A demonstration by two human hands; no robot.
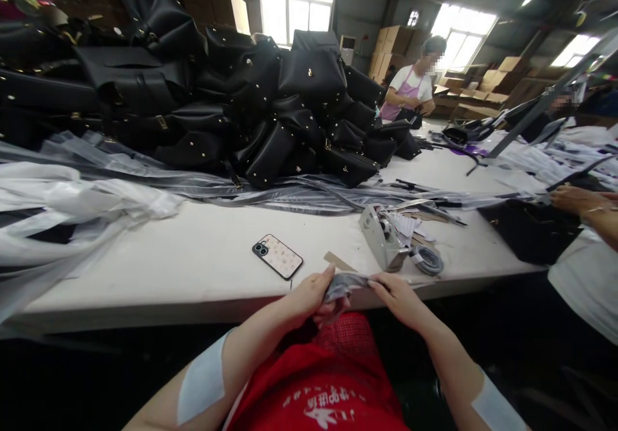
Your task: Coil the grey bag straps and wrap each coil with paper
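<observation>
At the table's front edge, my left hand (324, 294) is closed around a bunched grey strap in clear plastic wrap (345, 283). My right hand (393, 294) pinches the other end of that wrapped strap, so it spans the short gap between both hands. The strap's lower part is partly hidden by my left fingers. Just behind my hands lies a flat brown strip (339, 262) on the table. A tape dispenser (383, 241) stands beyond my right hand, with a grey coil (427, 260) beside it. A phone in a patterned case (277, 256) lies to the left.
Black handbags (309, 83) are heaped along the back of the white table (193, 251). Long plastic-wrapped straps (290, 194) run in front of them. White plastic (82, 193) lies at left. Another person's hands (574, 201) hold a black bag (531, 228) at right; a person (410, 90) stands behind.
</observation>
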